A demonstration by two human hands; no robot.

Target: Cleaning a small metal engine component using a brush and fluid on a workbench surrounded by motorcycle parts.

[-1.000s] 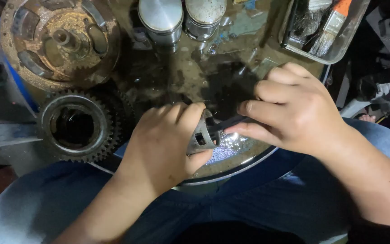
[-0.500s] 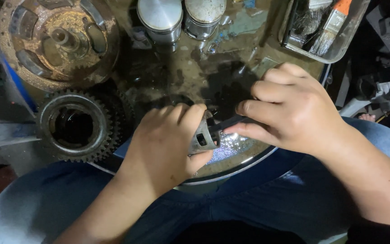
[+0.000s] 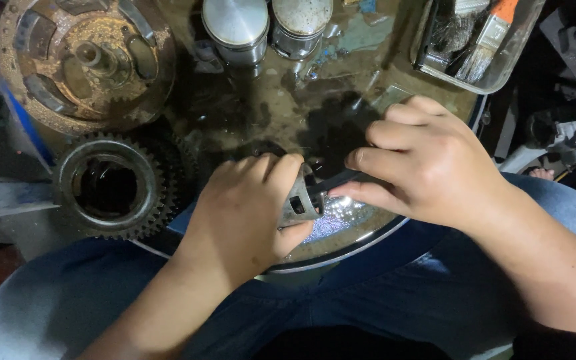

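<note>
My left hand (image 3: 245, 213) clamps a small grey metal part (image 3: 299, 198) at centre | my right hand (image 3: 428, 163) pinches a thin dark tool (image 3: 333, 181) whose tip meets the part from 3 o'clock | both over the oily round tray (image 3: 361, 241) | toothed gear (image 3: 111, 187) at 9 o'clock | two pistons (image 3: 238, 27) at 12 | brush (image 3: 488, 37) in clear tub at 2.

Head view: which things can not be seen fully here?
- Small metal part: mostly wrapped by the left hand.
- Dark tool: far end hidden inside the right hand.
- Paintbrush: handle cut off by the top edge.
- Rusty round part: top cut off by the edge.
</note>
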